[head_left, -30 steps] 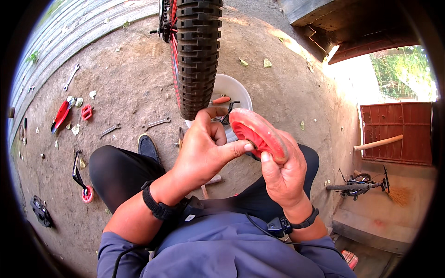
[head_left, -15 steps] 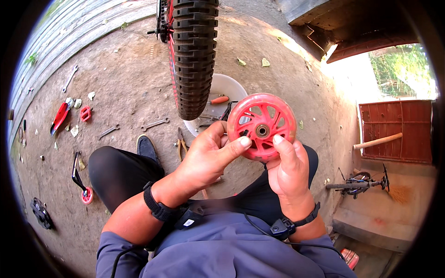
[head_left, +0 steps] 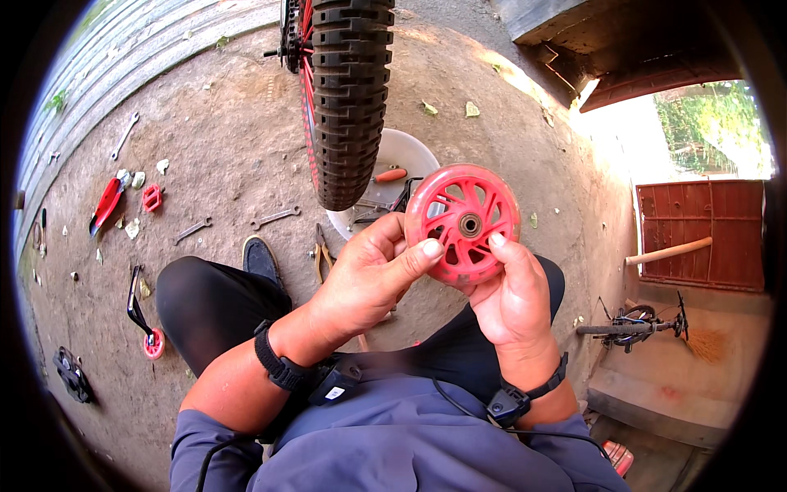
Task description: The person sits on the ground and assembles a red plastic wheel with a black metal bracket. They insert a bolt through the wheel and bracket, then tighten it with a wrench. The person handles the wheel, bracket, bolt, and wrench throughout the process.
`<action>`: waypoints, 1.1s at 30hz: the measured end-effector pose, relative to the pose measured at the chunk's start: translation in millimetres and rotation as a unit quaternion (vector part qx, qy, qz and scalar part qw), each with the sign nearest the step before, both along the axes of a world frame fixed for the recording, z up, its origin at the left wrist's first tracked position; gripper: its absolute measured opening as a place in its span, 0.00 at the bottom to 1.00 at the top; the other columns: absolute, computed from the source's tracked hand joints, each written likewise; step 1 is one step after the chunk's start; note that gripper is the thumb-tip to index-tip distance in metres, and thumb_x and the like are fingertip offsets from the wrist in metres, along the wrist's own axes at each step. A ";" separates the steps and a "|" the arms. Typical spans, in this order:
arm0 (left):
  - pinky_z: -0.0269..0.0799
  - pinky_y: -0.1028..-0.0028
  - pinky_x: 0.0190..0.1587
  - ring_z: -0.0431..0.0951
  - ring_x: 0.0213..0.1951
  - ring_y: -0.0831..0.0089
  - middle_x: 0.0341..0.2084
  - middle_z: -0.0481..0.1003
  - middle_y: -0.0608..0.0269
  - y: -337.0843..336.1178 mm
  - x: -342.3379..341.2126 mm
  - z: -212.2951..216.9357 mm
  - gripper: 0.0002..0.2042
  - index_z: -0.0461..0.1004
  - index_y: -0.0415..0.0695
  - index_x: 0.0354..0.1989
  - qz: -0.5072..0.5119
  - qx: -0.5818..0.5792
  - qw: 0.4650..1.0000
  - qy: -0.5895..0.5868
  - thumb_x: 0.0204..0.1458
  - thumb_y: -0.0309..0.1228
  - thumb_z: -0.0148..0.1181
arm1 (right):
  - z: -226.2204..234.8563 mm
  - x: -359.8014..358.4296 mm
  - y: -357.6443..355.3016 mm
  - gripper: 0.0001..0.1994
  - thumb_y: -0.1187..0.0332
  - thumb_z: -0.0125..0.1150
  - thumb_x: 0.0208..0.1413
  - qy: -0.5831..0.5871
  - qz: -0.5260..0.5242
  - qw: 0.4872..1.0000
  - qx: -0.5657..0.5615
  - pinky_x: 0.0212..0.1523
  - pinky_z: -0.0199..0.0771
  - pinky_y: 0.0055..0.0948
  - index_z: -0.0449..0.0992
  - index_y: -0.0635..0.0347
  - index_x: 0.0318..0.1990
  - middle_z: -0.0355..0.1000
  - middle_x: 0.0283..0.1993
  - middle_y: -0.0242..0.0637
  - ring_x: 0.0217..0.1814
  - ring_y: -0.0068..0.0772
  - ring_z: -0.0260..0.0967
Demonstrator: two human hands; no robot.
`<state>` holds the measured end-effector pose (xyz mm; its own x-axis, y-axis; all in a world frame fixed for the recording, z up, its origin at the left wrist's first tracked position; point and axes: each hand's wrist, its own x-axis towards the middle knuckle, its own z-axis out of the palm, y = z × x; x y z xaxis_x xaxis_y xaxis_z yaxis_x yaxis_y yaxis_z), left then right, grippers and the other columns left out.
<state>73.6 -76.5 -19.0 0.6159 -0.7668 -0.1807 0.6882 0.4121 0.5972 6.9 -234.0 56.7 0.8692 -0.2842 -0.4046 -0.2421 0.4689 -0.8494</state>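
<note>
Head view: you are gripping the red spoked wheel (head_left: 463, 224) face-up between both hands, left hand (head_left: 365, 279) pinching at eight o'clock, right hand (head_left: 512, 295) closing on five. Knobby tyre (head_left: 348, 98) sits at ten. Loosening either thumb risks dropping the wheel onto dirt.

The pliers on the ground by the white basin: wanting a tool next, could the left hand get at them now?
Probably not at once: the left hand grips the red wheel; the pliers lie unobstructed below it.
</note>
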 end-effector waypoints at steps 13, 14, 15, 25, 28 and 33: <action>0.54 0.83 0.22 0.60 0.21 0.89 0.22 0.66 0.78 -2.2 -4.4 -1.8 0.17 0.73 0.42 0.46 -0.017 0.037 0.999 -0.007 0.64 0.45 0.57 | 3.6 -3.9 -5.1 0.27 0.60 0.51 0.66 0.008 0.000 1.000 0.002 0.56 0.79 0.42 0.61 0.70 0.65 0.70 0.60 0.50 0.57 0.41 0.74; 0.54 0.83 0.22 0.59 0.21 0.89 0.20 0.64 0.78 -2.3 -4.9 -1.2 0.17 0.73 0.43 0.46 -0.017 0.036 0.999 -0.005 0.65 0.46 0.56 | 3.6 -4.3 -6.0 0.26 0.60 0.51 0.66 0.007 0.002 1.000 0.005 0.56 0.78 0.42 0.61 0.70 0.65 0.70 0.60 0.49 0.58 0.41 0.74; 0.53 0.83 0.21 0.58 0.20 0.89 0.19 0.63 0.78 -2.3 -5.2 0.4 0.18 0.73 0.43 0.46 -0.017 0.034 0.999 -0.003 0.65 0.47 0.55 | 3.5 -4.8 -7.0 0.26 0.60 0.51 0.66 0.005 0.004 1.000 0.007 0.57 0.78 0.41 0.61 0.70 0.65 0.70 0.60 0.49 0.58 0.41 0.74; 0.53 0.82 0.21 0.57 0.19 0.88 0.18 0.61 0.78 -7.1 -14.7 -9.1 0.18 0.73 0.45 0.44 -0.088 0.012 0.996 0.028 0.67 0.48 0.50 | -1.4 -16.3 -19.7 0.25 0.59 0.54 0.67 0.028 -0.012 1.000 0.007 0.61 0.71 0.37 0.65 0.71 0.63 0.71 0.59 0.44 0.59 0.36 0.71; 0.53 0.82 0.21 0.57 0.19 0.87 0.18 0.61 0.78 -8.6 -17.6 -14.7 0.17 0.72 0.45 0.40 -0.124 0.027 0.990 0.055 0.67 0.48 0.51 | -8.2 -21.4 -26.5 0.25 0.60 0.52 0.67 0.040 -0.002 0.999 0.002 0.60 0.72 0.37 0.64 0.71 0.63 0.71 0.59 0.46 0.60 0.36 0.71; 0.50 0.81 0.19 0.55 0.18 0.87 0.16 0.60 0.78 -15.0 -23.1 -26.9 0.16 0.71 0.46 0.37 -0.166 0.049 0.979 0.108 0.66 0.47 0.52 | -16.9 -29.1 -38.1 0.25 0.59 0.50 0.68 0.066 0.010 0.998 0.009 0.60 0.74 0.38 0.64 0.72 0.63 0.71 0.60 0.48 0.61 0.38 0.71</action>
<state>50.4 -91.6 -46.0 0.2748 -0.8909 -0.3617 0.8887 0.0917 0.4492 -22.2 -272.1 39.8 0.8135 -0.2597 -0.5203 -0.3598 0.4781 -0.8012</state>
